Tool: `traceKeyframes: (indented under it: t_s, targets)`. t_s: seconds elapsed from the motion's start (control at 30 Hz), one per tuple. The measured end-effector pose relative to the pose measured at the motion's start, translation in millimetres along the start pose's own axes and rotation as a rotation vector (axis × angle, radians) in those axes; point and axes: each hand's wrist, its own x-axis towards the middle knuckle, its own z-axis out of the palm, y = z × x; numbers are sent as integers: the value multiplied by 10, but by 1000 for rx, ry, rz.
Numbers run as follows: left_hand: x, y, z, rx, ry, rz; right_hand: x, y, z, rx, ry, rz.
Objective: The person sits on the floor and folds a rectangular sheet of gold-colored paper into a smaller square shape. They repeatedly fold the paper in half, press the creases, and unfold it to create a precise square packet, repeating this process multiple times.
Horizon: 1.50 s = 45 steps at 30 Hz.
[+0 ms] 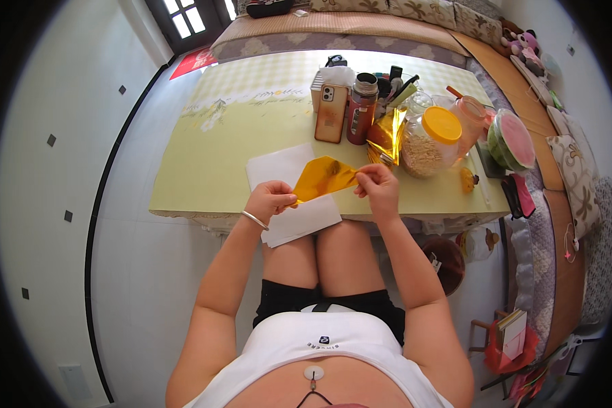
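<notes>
We hold the gold foil sheet (324,178) just above the near edge of the surface (211,183), over a stack of white paper (285,197). Our left hand (270,199), a bangle at the wrist, pinches the sheet's lower-left corner between thumb and fingers. Our right hand (379,188) pinches the right edge the same way. We judge the sheet very light, thin, glossy and limp; it likely creases and tears easily. We grip it at opposite edges with fingertip pressure only, keeping it lightly taut. A phone (331,112), a red flask (362,109), more gold foil (386,134) and a yellow-lidded jar (428,141) stand farther back.
</notes>
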Motion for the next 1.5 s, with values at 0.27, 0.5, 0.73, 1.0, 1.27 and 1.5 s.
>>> traceKeyframes:
  t_s: [0.27,0.5,0.73,1.0,1.27,1.5]
  targets:
    - [549,393,1127,-424,-67,-200,-159,-36,-298,289,327,20]
    - [1036,398,1817,-583,-16,-358,-387,173,-354,231,332,87]
    - [1310,454,2017,-495,12,-328,-408,250,-311,209,315,82]
    - [1380,468,1850,11,78,-34,-433,453,7,-38,132,-15]
    - [709,121,751,378,208,432,-480,222,212,-1072,-499,-682]
    - [-151,-366,-269,889,389,574,-412,541,182,-1188,-704,-695]
